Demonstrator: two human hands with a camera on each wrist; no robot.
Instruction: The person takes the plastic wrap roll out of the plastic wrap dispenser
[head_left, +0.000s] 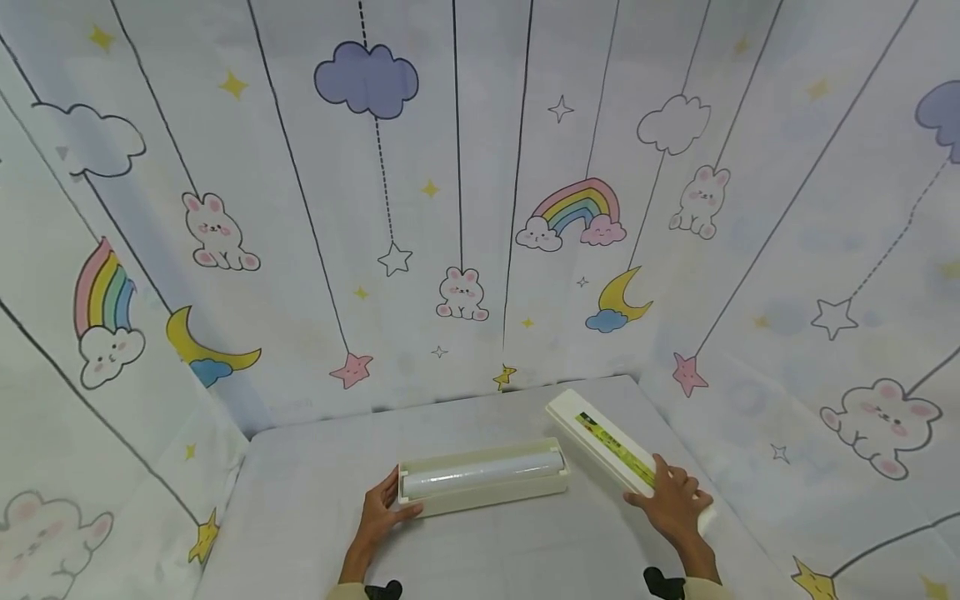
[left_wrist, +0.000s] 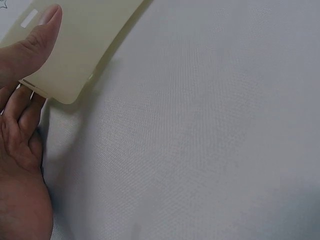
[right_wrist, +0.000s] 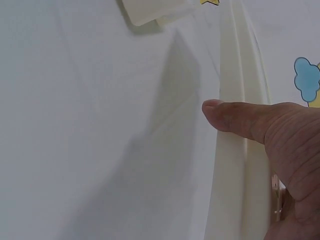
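Note:
My left hand point(head_left: 378, 512) grips the left end of a long cream plastic wrap dispenser box point(head_left: 498, 496). In the left wrist view its thumb lies on the box's side wall point(left_wrist: 85, 45) and the other fingers curl at the end. Inside the uncovered box is a shiny roll of plastic wrap point(head_left: 483, 473). To the right, my right hand point(head_left: 672, 504) holds the near end of the box's long lid point(head_left: 566, 407), which bears a yellow-green label point(head_left: 615, 448). The lid slants away to the back left. In the right wrist view the thumb crosses the lid's ridged edge point(right_wrist: 230, 175).
Both things are over a table covered with a white cloth point(head_left: 315, 475). White curtains point(head_left: 300, 250) printed with bunnies, clouds, stars and rainbows stand along the back and both sides, close to the table's edges.

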